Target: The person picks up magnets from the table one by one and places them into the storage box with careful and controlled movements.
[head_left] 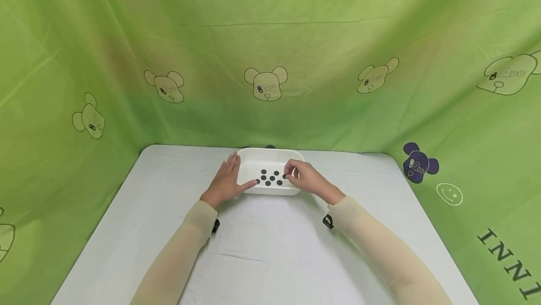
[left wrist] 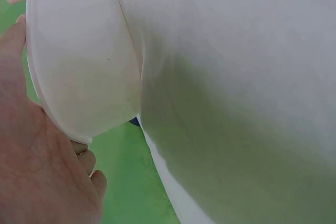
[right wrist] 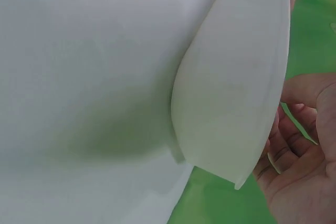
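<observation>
A white plastic tray with rounded corners stands toward the far side of the table. Inside it lie several small round black discs, grouped in its near right part. My left hand rests over the tray's left rim with straight fingers, its thumb reaching in to the leftmost disc. At the right side, my right hand pinches a black disc between thumb and curled fingers. From both wrist views the tray's outer wall hides the discs, and the right fingers are partly behind the rim.
A white cloth covers the table. Green fabric printed with bear heads hangs behind and along both sides. Dark rounded shapes show just beyond the tray's far rim.
</observation>
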A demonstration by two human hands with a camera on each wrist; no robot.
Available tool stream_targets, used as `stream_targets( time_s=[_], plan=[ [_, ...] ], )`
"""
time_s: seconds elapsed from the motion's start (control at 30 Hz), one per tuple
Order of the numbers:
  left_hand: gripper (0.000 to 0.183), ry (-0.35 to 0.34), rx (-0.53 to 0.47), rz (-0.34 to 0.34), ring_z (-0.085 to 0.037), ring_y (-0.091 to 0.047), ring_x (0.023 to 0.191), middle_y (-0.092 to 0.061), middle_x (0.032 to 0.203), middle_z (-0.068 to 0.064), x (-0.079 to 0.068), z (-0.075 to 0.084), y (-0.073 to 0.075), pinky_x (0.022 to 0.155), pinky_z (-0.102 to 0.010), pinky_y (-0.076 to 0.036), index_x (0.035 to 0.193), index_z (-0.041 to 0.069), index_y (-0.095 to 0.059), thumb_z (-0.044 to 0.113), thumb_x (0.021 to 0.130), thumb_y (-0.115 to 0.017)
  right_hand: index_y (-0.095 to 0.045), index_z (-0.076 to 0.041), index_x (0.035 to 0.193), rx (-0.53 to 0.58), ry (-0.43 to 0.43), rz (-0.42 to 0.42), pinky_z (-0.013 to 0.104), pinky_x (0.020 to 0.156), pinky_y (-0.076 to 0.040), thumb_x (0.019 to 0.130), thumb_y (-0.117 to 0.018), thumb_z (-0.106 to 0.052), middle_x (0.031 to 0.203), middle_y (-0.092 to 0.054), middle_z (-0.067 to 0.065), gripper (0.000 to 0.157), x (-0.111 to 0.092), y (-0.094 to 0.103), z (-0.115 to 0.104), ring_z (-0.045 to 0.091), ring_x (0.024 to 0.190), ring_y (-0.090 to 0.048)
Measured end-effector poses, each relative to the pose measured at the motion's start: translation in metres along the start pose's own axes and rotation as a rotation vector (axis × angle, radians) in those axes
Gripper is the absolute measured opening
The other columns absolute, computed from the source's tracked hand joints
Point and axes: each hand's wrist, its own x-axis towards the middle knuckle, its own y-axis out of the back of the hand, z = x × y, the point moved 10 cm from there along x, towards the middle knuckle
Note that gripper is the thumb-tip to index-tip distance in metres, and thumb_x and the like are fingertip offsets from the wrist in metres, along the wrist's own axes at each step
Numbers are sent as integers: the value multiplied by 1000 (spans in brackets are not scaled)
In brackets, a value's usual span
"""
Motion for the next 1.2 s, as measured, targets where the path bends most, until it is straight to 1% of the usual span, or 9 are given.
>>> stream_targets(
  time_s=[0.13, 0.3, 0.37, 0.57, 0.73, 0.87, 1.03, 1.2],
  plan=[
    [115, -8, 4, 7, -30, 2, 167, 9, 180, -12, 0, 0, 1, 135, -42, 2, 171, 1, -3, 76, 100, -55, -68, -4, 100, -36, -25, -20, 28, 73, -52, 96, -72, 3, 92, -69, 4, 9, 5, -4, 6, 14, 81, -59],
    [116, 8, 2, -3, -28, 5, 167, 10, 180, -10, 0, -3, -1, 134, -40, 3, 171, 3, -2, 78, 99, -53, -67, -5, 98, -61, -54, -35, 29, 71, -51, 95, -70, 4, 89, -67, 3, 10, 12, -8, 11, 14, 78, -58],
    [116, 6, -11, 0, -27, 6, 167, 10, 180, -11, 0, -3, -1, 134, -41, 3, 171, 3, -2, 77, 99, -55, -67, -6, 97, -71, -60, -42, 29, 71, -51, 95, -70, 5, 88, -66, 3, 11, 15, -10, 13, 14, 79, -58],
    [116, 0, -13, 17, -28, 3, 167, 4, 181, -14, 3, -5, -3, 135, -44, -1, 171, 1, -5, 76, 99, -56, -67, -4, 96, -125, -44, -67, 32, 74, -52, 94, -68, 5, 89, -67, 2, 10, 20, -15, 12, 15, 81, -59],
    [116, 6, -7, 20, -31, 0, 167, 6, 180, -13, 3, -5, -3, 135, -43, -1, 171, 2, -4, 76, 99, -57, -65, -9, 92, -190, -31, -81, 34, 77, -53, 93, -68, 5, 88, -67, 1, 14, 23, -18, 11, 15, 80, -58],
    [115, 6, -15, 17, -31, 0, 167, 6, 180, -13, 2, -3, -2, 135, -44, -1, 171, 1, -4, 74, 99, -58, -65, -12, 91, -229, -54, -95, 35, 77, -54, 93, -69, 3, 88, -67, 0, 16, 24, -20, 14, 15, 79, -58],
    [115, 1, -19, 22, -29, 2, 167, 4, 180, -14, 0, -1, 0, 135, -43, 0, 171, 1, -4, 74, 99, -58, -66, -11, 92, -257, -71, -104, 37, 78, -55, 93, -69, 3, 88, -67, 0, 14, 27, -21, 16, 16, 79, -60],
    [115, -17, -10, 35, -31, 0, 167, 0, 180, -17, 3, -3, 0, 135, -44, -2, 171, 0, -6, 75, 99, -56, -67, -11, 93, -298, -90, -120, 36, 77, -54, 94, -69, 2, 87, -67, 0, 12, 31, -23, 20, 16, 79, -59]
  ],
)
